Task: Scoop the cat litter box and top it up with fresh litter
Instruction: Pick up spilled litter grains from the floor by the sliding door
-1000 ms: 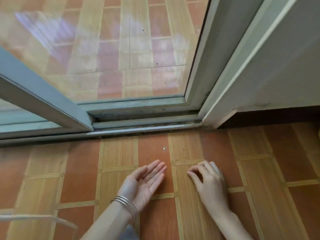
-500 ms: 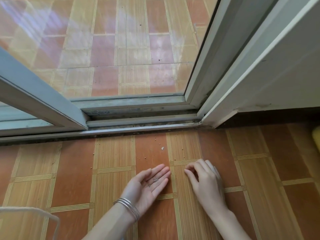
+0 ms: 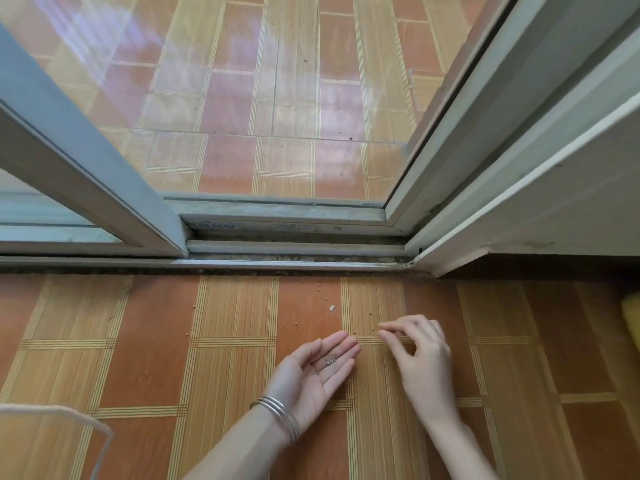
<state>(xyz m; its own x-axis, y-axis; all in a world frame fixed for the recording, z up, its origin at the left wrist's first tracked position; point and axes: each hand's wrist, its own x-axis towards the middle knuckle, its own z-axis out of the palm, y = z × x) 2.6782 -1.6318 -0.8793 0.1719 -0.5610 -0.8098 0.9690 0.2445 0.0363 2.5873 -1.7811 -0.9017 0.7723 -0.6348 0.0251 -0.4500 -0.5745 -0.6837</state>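
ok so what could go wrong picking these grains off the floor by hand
The left hand lies nearly flat, so the few grains on its palm could roll off if it tilts. Loose grains lie close to the door track; a brush from the right hand might flick them into its groove.

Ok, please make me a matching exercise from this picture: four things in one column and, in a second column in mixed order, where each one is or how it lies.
Things:
1. left hand
2. right hand
3. silver bangles
4. yellow object

Places or states:
A. at the right edge of the view
B. palm up, with small grains lying in it
C. fingertips down at the floor
D. around the left wrist

Pairs: 1-B, 2-C, 3-D, 4-A.
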